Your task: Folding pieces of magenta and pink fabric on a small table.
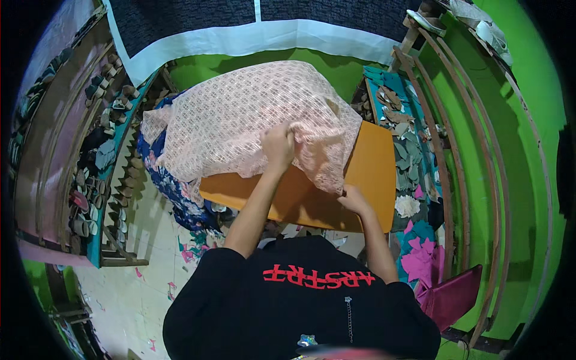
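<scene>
A pale pink lace cloth (240,105) lies spread over most of an orange table (372,174), bunched into folds between my two hands. My left hand (278,146) is closed on the cloth near the middle of its near edge. With my right hand (354,199) I pinch the cloth's hanging corner, low over the near right part of the table. The cloth hides the far and left parts of the tabletop. Dark blue flowered fabric (171,189) hangs at the table's left end, partly under the lace.
A wooden rack with rows of shoes (90,210) stands on the left. To the right, a teal-covered bench (375,78) bears leather scraps, pink pieces (420,261) and a white cloth flower (407,207). Wooden rails (468,150) run along the green wall. Scraps litter the tiled floor (138,300).
</scene>
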Demonstrator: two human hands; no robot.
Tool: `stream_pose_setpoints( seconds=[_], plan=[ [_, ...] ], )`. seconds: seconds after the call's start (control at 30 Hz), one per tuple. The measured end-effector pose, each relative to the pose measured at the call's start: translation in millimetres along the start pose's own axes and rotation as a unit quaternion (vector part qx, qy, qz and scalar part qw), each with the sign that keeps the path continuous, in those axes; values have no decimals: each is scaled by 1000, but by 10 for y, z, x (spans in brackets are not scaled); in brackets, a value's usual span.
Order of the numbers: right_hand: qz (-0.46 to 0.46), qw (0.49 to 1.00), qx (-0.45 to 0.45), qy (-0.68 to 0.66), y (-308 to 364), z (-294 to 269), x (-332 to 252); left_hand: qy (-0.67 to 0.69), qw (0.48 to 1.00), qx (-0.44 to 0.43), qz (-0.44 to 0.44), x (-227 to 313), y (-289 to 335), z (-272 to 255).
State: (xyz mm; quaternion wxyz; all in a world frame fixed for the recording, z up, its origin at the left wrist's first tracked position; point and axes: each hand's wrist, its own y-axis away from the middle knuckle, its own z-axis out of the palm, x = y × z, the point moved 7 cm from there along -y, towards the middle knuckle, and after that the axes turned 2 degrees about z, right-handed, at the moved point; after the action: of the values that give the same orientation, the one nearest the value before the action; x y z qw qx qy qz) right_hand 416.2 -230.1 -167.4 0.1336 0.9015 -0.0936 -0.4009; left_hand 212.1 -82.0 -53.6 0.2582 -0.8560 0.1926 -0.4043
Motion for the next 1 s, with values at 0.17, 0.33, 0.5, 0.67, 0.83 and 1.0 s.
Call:
stream_pose_setpoints(
  seconds=[0.17,0.33,0.5,0.67,0.83,1.0],
  plan=[
    [27,980,50,192,14,-167,283,-16,988,-150,20,103,938,372],
    [-16,961,239,140,-19,-354,-635,-17,969,-245,-6,-117,1346,483],
    [-190,951,123,210,-558,228,-1219,27,924,-376,-65,-268,1423,336],
    [-171,945,125,247,-1112,218,-1828,57,858,-507,-60,-412,1634,32],
    [-177,953,154,192,-1606,59,-2044,360,805,-382,-277,-1020,1547,-458],
    [-207,930,106,283,-1729,521,-1714,138,950,-117,-254,-1676,771,-1241]
  ],
)
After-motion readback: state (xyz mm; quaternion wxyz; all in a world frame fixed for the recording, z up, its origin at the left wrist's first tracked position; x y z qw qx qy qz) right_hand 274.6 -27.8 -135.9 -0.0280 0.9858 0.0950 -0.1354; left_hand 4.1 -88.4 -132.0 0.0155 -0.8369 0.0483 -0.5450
